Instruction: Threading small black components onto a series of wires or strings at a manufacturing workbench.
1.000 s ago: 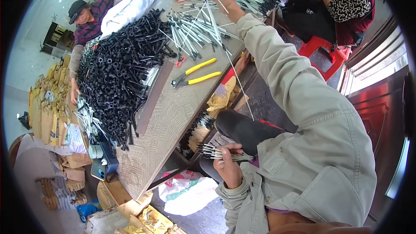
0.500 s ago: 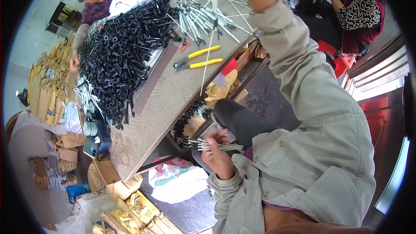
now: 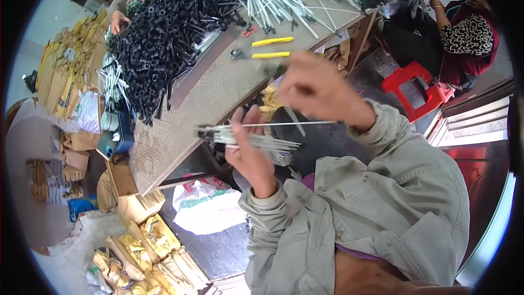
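Note:
My left hand (image 3: pixel 248 158) is closed around a bundle of thin white rods (image 3: pixel 278 143) with black ends, held just off the table's near edge. One longer rod (image 3: pixel 311 123) lies across the top of the bundle. My right hand (image 3: pixel 319 87), smeared by motion, is curled above and to the right of it. A blurred white rod (image 3: pixel 297 125) with a dark end slants down from its fingers. Pliers with yellow handles (image 3: pixel 272 41) lie on the table beyond, partly behind my right hand. Small red-handled scissors or snips (image 3: pixel 249 31) lie beside them.
On the table (image 3: pixel 164 145) are a large heap of black plastic parts (image 3: pixel 169 43), piles of white rods (image 3: pixel 267 5) and a dark flat strip (image 3: pixel 204 68). A phone (image 3: pixel 109 145) stands at its left edge. Co-workers sit across and right, near a red stool (image 3: pixel 406 93). Wrapped packages (image 3: pixel 147 246) lie lower left.
My right hand has come back from the far side of the table, bringing a rod toward the bundle. My left hand has risen slightly leftward, still holding the rods. The view has shifted.

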A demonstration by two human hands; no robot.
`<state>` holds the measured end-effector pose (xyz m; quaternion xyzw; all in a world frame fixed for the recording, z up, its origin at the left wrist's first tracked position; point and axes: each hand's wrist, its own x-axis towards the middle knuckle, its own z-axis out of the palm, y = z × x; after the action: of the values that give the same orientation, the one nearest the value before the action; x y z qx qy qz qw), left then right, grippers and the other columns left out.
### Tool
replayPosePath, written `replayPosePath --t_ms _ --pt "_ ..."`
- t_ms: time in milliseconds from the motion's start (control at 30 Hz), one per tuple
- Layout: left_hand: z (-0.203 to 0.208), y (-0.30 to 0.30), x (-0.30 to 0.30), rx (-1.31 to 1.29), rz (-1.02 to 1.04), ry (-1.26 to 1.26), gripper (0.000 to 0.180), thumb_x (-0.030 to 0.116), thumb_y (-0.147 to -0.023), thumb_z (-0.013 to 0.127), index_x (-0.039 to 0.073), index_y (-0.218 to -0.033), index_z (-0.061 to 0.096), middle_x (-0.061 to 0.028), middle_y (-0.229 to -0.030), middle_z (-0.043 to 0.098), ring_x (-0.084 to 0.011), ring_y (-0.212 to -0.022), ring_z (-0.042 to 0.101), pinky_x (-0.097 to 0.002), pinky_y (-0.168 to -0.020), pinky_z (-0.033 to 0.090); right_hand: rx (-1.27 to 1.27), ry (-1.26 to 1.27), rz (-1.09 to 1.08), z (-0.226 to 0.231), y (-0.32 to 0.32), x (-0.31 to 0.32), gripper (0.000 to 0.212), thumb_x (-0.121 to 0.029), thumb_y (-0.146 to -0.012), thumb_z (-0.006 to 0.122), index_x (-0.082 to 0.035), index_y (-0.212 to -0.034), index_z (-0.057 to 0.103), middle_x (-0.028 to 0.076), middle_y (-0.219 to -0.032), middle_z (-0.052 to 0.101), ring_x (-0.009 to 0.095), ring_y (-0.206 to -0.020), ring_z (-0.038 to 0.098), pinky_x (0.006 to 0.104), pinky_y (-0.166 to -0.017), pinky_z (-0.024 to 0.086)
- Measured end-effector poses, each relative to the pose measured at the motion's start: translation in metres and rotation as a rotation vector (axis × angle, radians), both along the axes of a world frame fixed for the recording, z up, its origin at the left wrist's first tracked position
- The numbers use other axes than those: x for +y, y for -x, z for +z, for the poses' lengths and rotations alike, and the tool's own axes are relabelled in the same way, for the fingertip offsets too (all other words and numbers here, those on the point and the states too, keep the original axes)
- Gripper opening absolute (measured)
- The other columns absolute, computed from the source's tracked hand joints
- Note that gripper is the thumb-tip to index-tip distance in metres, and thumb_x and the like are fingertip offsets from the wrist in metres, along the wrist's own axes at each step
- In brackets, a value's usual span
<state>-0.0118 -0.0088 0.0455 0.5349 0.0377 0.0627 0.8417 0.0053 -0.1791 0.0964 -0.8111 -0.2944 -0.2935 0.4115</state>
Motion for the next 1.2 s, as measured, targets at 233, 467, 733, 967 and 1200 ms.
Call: replayPosePath --t_ms 233,467,733,967,1200 --pt "-0.027 0.01 -0.005 -0.055 0.067 -0.207 0.031 0.018 -0.095 0.045 -0.008 -0.111 0.05 -0.003 -0.086 0.056 -0.0068 -0.077 0.049 -0.0191 -0.067 0.04 0.162 0.367 0.078 -0.046 0.016 0.042 0.018 -0.011 -0.079 0.054 -0.002 -0.092 0.044 0.012 -0.083 0.042 0.028 -0.059 0.052 0.035 -0.044 0.042" --pt "-0.035 0.004 0.01 -0.086 0.108 -0.32 0.02 0.014 -0.094 0.046 0.001 -0.08 0.051 0.0006 -0.067 0.051 -0.0045 -0.059 0.044 -0.0203 -0.052 0.035 0.381 0.336 0.634 -0.038 -0.014 0.022 0.013 -0.01 -0.083 0.05 -0.003 -0.089 0.041 0.014 -0.087 0.044 0.03 -0.064 0.053 0.0364 -0.052 0.043" --pt "-0.043 -0.021 0.026 -0.077 0.213 -0.202 0.019 0.018 -0.094 0.047 0.005 -0.08 0.045 0.004 -0.052 0.036 -0.0026 -0.041 0.03 -0.0197 -0.036 0.02 0.585 0.052 -0.021 -0.067 -0.223 -0.057 0.014 -0.014 -0.081 0.058 -0.002 -0.088 0.057 0.006 -0.075 0.061 0.013 -0.066 0.062 0.0291 -0.055 0.048" --pt "-0.026 -0.014 0.043 -0.043 0.274 -0.04 0.026 0.016 -0.091 0.052 0.001 -0.112 0.049 0.0016 -0.053 0.042 -0.0043 -0.041 0.036 -0.0188 -0.035 0.025 0.445 0.553 -0.738 -0.087 -0.296 -0.07 0.03 -0.031 -0.075 0.06 -0.002 -0.083 0.065 0.019 -0.083 0.064 0.036 -0.08 0.063 0.045 -0.069 0.049" --pt "-0.016 0.0 0.075 -0.116 0.065 0.372 0.036 0.019 -0.092 0.05 0.015 -0.125 0.038 -0.009 -0.083 0.064 -0.0211 -0.081 0.062 -0.0307 -0.075 0.05 0.526 0.531 -0.818 -0.078 -0.294 -0.1 0.032 -0.027 -0.069 0.062 -0.002 -0.089 0.064 0.019 -0.088 0.065 0.034 -0.086 0.063 0.0434 -0.073 0.049"
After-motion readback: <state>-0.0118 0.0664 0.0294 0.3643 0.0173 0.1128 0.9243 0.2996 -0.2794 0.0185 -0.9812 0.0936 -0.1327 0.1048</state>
